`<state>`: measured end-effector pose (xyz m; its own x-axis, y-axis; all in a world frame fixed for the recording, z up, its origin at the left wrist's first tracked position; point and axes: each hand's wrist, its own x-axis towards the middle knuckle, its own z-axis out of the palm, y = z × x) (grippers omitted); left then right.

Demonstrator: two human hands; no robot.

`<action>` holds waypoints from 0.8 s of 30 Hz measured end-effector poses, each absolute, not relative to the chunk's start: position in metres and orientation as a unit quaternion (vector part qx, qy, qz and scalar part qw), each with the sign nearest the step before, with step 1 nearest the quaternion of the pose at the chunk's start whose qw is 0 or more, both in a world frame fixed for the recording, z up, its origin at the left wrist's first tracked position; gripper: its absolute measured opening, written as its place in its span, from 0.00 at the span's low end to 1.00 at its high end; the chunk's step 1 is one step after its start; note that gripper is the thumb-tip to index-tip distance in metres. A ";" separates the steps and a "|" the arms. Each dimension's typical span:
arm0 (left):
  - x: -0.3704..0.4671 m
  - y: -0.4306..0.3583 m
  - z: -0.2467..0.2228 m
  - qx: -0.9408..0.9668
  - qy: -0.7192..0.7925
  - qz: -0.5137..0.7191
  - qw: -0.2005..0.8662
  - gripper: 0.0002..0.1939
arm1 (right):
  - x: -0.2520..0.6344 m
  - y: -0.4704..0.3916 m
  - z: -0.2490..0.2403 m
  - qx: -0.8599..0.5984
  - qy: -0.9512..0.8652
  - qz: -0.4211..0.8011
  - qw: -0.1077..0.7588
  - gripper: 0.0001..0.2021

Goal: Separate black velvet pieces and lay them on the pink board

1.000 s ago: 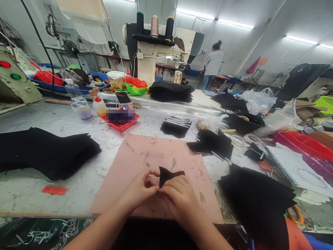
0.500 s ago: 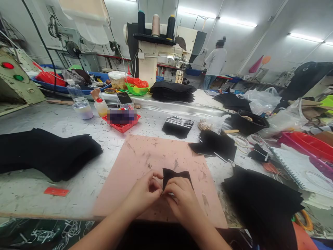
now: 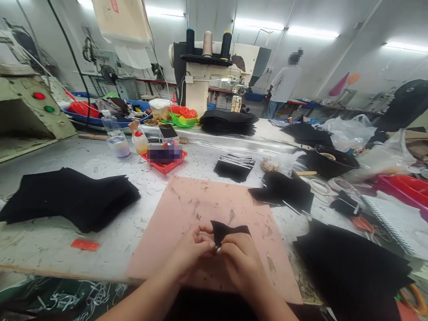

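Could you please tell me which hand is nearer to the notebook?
The right hand. It is left of the notebook, over the pink mat; the left hand is also over the mat, farther left.

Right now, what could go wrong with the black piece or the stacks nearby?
The small black piece, pinched in the right hand, could slip or crease. The black stack on the right seems to overhang the front edge of the table, so a bump might drag pieces off.
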<state>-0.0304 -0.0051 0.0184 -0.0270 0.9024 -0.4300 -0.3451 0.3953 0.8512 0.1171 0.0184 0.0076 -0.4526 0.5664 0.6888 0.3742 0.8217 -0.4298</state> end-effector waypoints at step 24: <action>-0.054 0.033 0.025 0.302 0.594 0.427 0.611 0.16 | 0.134 0.011 -0.015 -0.190 -0.821 0.180 0.507 0.06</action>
<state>-0.0544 0.0329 0.0246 -0.0714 0.8806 -0.4684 -0.1633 0.4529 0.8764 0.1344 0.0112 -0.0150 -0.4140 0.4950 0.7639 0.1301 0.8628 -0.4885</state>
